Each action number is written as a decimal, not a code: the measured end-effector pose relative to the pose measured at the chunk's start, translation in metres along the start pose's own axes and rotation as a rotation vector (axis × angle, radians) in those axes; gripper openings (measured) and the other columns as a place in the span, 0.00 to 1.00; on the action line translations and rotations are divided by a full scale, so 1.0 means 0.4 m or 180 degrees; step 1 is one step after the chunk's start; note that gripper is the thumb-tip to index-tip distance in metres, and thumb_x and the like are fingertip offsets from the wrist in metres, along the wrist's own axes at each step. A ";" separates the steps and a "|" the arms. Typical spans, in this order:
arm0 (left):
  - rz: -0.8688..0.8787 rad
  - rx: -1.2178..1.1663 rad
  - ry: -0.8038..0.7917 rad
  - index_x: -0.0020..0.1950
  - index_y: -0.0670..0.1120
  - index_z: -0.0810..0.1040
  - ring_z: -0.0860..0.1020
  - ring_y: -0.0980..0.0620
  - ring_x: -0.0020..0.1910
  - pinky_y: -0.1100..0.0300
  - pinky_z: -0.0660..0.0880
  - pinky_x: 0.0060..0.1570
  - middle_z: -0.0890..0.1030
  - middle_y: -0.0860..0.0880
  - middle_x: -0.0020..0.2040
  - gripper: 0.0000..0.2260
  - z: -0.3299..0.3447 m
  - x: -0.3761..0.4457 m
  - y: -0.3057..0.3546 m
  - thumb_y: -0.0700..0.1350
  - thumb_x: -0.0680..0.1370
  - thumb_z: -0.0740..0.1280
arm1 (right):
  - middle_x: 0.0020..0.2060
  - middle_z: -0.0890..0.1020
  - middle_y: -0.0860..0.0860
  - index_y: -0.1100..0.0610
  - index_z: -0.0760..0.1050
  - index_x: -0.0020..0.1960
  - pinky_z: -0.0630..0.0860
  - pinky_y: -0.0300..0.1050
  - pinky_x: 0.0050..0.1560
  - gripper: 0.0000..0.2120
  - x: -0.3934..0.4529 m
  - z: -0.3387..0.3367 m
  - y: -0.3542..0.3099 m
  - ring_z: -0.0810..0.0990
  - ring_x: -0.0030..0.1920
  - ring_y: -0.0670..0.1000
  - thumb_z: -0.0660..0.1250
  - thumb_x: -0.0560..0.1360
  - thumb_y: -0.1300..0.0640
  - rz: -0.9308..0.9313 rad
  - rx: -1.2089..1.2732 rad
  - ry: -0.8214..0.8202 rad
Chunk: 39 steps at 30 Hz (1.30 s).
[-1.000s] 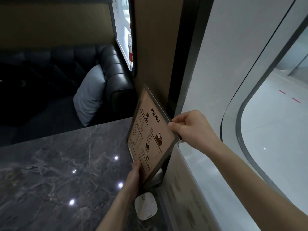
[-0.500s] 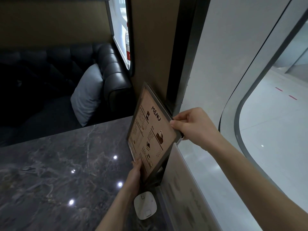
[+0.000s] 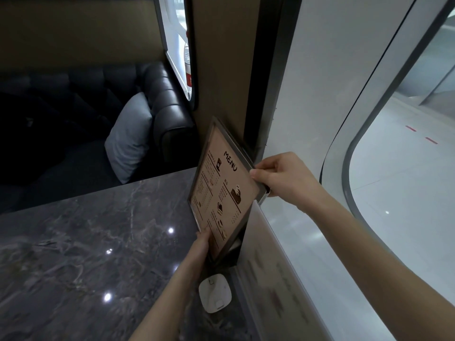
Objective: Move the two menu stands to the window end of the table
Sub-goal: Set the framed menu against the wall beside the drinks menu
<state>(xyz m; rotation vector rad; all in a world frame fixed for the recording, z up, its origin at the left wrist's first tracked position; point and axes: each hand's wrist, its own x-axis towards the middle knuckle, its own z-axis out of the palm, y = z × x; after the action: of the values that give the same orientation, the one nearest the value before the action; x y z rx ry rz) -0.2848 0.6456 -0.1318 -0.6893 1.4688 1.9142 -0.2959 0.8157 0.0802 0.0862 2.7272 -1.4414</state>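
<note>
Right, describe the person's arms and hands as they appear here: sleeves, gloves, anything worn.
Both forearms are bare as far as the picture shows, with no sleeve in view. The left hand and right hand wear no gloves. No ring, watch or bracelet is visible on either.

A small white square device (image 3: pixel 215 292) lies on the dark marble table (image 3: pixel 86 242) (near its 5 o'clock edge). At 10 o'clock, a grey cushion (image 3: pixel 129 141) leans against the black leather sofa (image 3: pixel 162 99).
</note>
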 end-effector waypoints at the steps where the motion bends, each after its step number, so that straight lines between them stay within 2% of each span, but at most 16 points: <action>1: 0.0119 0.0276 0.0120 0.69 0.45 0.65 0.76 0.46 0.53 0.53 0.74 0.44 0.76 0.44 0.57 0.20 0.001 -0.009 0.006 0.54 0.80 0.53 | 0.34 0.80 0.46 0.53 0.76 0.39 0.72 0.29 0.22 0.06 -0.002 -0.001 -0.001 0.79 0.34 0.44 0.64 0.74 0.54 -0.0019 -0.0049 -0.0021; 3: 0.0334 0.0650 0.0294 0.66 0.43 0.70 0.76 0.49 0.50 0.56 0.73 0.45 0.78 0.46 0.52 0.19 0.001 -0.025 0.011 0.52 0.81 0.53 | 0.34 0.79 0.45 0.53 0.74 0.42 0.75 0.31 0.24 0.05 -0.013 -0.005 -0.008 0.79 0.35 0.44 0.63 0.75 0.54 -0.0053 -0.0199 -0.0118; 5: 0.0516 0.1019 0.0511 0.61 0.40 0.74 0.78 0.45 0.52 0.55 0.74 0.49 0.79 0.42 0.55 0.17 0.003 -0.047 0.013 0.49 0.81 0.55 | 0.35 0.80 0.47 0.55 0.75 0.43 0.81 0.39 0.34 0.07 -0.029 -0.012 -0.020 0.80 0.37 0.48 0.61 0.76 0.54 -0.0040 -0.0421 -0.0280; 7: 0.0964 0.1442 0.0777 0.54 0.38 0.79 0.78 0.45 0.49 0.59 0.74 0.42 0.81 0.41 0.52 0.15 0.007 -0.079 0.005 0.45 0.79 0.56 | 0.38 0.82 0.52 0.60 0.77 0.44 0.82 0.47 0.41 0.12 -0.052 -0.023 -0.034 0.82 0.39 0.51 0.59 0.77 0.54 -0.0005 -0.0653 -0.0397; 10: 0.2062 0.1838 0.1084 0.42 0.39 0.80 0.78 0.51 0.40 0.66 0.72 0.32 0.80 0.48 0.40 0.13 0.023 -0.144 -0.028 0.41 0.78 0.58 | 0.39 0.83 0.54 0.61 0.77 0.45 0.81 0.45 0.41 0.14 -0.097 -0.042 -0.049 0.82 0.38 0.50 0.59 0.77 0.52 0.0001 -0.0889 -0.0400; 13: 0.2516 0.2058 0.1055 0.38 0.43 0.78 0.77 0.56 0.34 0.72 0.69 0.27 0.80 0.49 0.38 0.12 0.040 -0.182 -0.087 0.40 0.78 0.59 | 0.39 0.83 0.54 0.60 0.76 0.43 0.80 0.44 0.38 0.14 -0.159 -0.051 -0.051 0.82 0.35 0.48 0.60 0.76 0.49 -0.0085 -0.0901 -0.0310; 15: 0.2561 0.2483 0.1039 0.44 0.44 0.80 0.77 0.56 0.37 0.73 0.69 0.33 0.81 0.48 0.43 0.09 0.051 -0.191 -0.140 0.40 0.78 0.59 | 0.40 0.83 0.55 0.62 0.77 0.44 0.80 0.49 0.40 0.19 -0.205 -0.046 -0.046 0.82 0.38 0.52 0.59 0.76 0.47 -0.0238 -0.0923 -0.0198; 18: 0.2632 0.2922 0.0914 0.61 0.41 0.75 0.76 0.49 0.55 0.69 0.66 0.52 0.78 0.43 0.59 0.13 0.063 -0.193 -0.230 0.40 0.78 0.59 | 0.44 0.83 0.54 0.60 0.78 0.49 0.77 0.49 0.42 0.23 -0.265 -0.029 -0.033 0.80 0.41 0.53 0.55 0.76 0.42 -0.0589 -0.1047 -0.0055; 20: 0.2606 0.3348 0.0669 0.71 0.40 0.65 0.67 0.48 0.68 0.70 0.56 0.63 0.68 0.43 0.71 0.20 0.068 -0.186 -0.283 0.42 0.79 0.57 | 0.44 0.83 0.54 0.58 0.78 0.51 0.77 0.49 0.43 0.21 -0.292 -0.017 -0.019 0.79 0.42 0.51 0.56 0.75 0.42 -0.0619 -0.0937 -0.0036; 22: 0.2391 0.4047 0.0455 0.76 0.41 0.52 0.54 0.48 0.75 0.59 0.49 0.72 0.54 0.44 0.77 0.24 0.072 -0.172 -0.328 0.46 0.81 0.53 | 0.45 0.83 0.54 0.58 0.78 0.51 0.77 0.48 0.44 0.18 -0.308 -0.006 -0.004 0.79 0.44 0.51 0.60 0.74 0.45 -0.0609 -0.0819 0.0070; 24: 0.2027 0.4731 0.0358 0.76 0.41 0.46 0.46 0.48 0.76 0.51 0.46 0.73 0.47 0.44 0.78 0.26 0.077 -0.163 -0.359 0.49 0.81 0.48 | 0.44 0.83 0.55 0.59 0.78 0.50 0.77 0.46 0.44 0.15 -0.316 0.001 0.006 0.80 0.44 0.52 0.64 0.73 0.48 -0.0605 -0.0707 0.0237; 26: 0.1775 0.5047 0.0260 0.76 0.41 0.44 0.43 0.49 0.76 0.50 0.44 0.73 0.45 0.45 0.78 0.26 0.084 -0.158 -0.375 0.51 0.81 0.46 | 0.42 0.83 0.55 0.59 0.78 0.49 0.78 0.47 0.43 0.14 -0.319 0.005 0.012 0.80 0.43 0.52 0.65 0.72 0.49 -0.0609 -0.0648 0.0358; 30: 0.1635 0.5150 0.0160 0.75 0.41 0.43 0.42 0.50 0.76 0.50 0.43 0.73 0.44 0.45 0.78 0.27 0.087 -0.156 -0.375 0.53 0.81 0.46 | 0.32 0.82 0.57 0.62 0.80 0.40 0.71 0.41 0.30 0.11 -0.318 0.012 0.019 0.78 0.33 0.54 0.65 0.72 0.55 -0.0668 -0.0642 0.0567; 32: 0.1612 0.5193 0.0103 0.75 0.41 0.43 0.42 0.50 0.76 0.50 0.42 0.73 0.44 0.45 0.78 0.27 0.084 -0.158 -0.368 0.52 0.81 0.46 | 0.28 0.79 0.61 0.65 0.79 0.36 0.65 0.42 0.26 0.12 -0.320 0.017 0.020 0.72 0.28 0.54 0.65 0.72 0.58 -0.0717 -0.0604 0.0620; 36: 0.1607 0.5070 0.0123 0.75 0.40 0.44 0.43 0.50 0.76 0.51 0.43 0.73 0.45 0.45 0.78 0.27 0.077 -0.178 -0.362 0.52 0.81 0.46 | 0.30 0.77 0.69 0.69 0.77 0.34 0.61 0.42 0.25 0.13 -0.327 0.009 0.012 0.66 0.26 0.52 0.65 0.71 0.61 -0.0801 -0.0533 0.0583; 39: 0.1693 0.4968 0.0236 0.75 0.41 0.43 0.43 0.50 0.76 0.51 0.42 0.73 0.44 0.45 0.78 0.27 0.059 -0.193 -0.368 0.53 0.81 0.46 | 0.34 0.78 0.72 0.73 0.76 0.37 0.63 0.42 0.29 0.15 -0.322 -0.009 0.004 0.70 0.27 0.59 0.65 0.71 0.59 -0.0842 -0.0430 0.0569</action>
<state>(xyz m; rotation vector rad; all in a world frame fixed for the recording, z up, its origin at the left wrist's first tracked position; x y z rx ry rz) -0.1248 0.6836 -0.1650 0.4098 2.6612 0.4755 -0.1673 0.8167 0.0905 -0.1662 3.0719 -1.3595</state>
